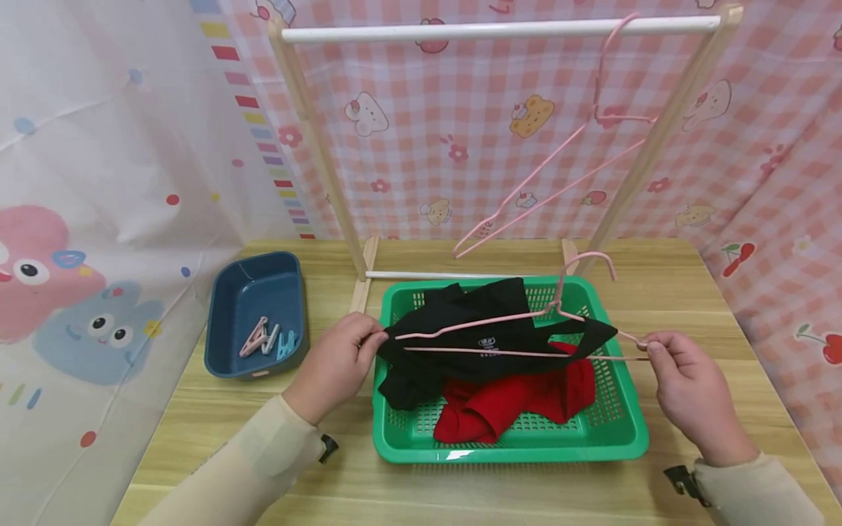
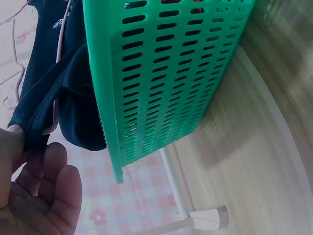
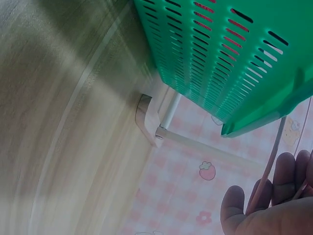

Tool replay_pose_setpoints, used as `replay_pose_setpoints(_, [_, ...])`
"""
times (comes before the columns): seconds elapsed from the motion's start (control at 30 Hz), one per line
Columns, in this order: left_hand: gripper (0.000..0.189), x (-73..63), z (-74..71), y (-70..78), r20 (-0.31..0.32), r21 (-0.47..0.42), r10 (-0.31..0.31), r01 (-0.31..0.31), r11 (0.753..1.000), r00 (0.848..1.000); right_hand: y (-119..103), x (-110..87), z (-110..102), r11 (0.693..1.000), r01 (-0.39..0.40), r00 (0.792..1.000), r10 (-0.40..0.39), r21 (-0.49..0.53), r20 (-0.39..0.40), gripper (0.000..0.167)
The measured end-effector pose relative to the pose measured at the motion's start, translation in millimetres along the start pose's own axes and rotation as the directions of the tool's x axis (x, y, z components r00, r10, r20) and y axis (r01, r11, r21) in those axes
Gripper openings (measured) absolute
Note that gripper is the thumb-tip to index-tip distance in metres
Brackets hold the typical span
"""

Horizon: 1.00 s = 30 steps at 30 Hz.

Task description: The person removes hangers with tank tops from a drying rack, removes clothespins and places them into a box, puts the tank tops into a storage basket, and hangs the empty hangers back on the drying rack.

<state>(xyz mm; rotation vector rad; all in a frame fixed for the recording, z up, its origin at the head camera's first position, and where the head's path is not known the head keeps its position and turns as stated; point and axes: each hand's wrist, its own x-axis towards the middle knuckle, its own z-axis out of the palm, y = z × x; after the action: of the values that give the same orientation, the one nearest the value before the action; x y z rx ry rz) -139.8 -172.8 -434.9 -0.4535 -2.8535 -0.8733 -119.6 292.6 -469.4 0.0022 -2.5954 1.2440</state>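
A black tank top [image 1: 454,321] with a small white print is stretched partly over a pink hanger [image 1: 490,320], above the green basket. My left hand [image 1: 338,358] pinches the fabric at the hanger's left end; in the left wrist view, thumb and fingers [image 2: 54,169] grip a black strap around the hanger tip. At the other end, my right hand [image 1: 691,387] holds the hanger's bare right corner between thumb and fingers, also seen in the right wrist view around the pink wire [image 3: 269,171]. The hanger's hook points up and right. Another strap lies over its right shoulder.
Red cloth [image 1: 513,402] lies in the green basket [image 1: 513,454] below the hanger. A blue bin [image 1: 253,285] with several clothespins [image 1: 259,337] stands at left. Behind, a wooden rack with a white rod [image 1: 500,31] carries a second pink hanger [image 1: 526,175].
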Motion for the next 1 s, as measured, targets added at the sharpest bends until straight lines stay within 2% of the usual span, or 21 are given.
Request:
replay_pose_setpoints(0.67, [0.009,2.4,-1.3,-1.6,0.092,0.045,-0.065,0.061,0.997,0.994,1.1,-2.6,-0.9,0.999,0.005,1.0,-0.005,0.046,-0.005,0.021])
replay_pose_setpoints(1.0, [0.009,3.3,-1.0,-4.0,0.115,0.054,-0.058,0.052,0.997,0.992,0.9,-2.2,-2.7,0.998,-0.03,1.0,0.03,0.049,0.011,0.019])
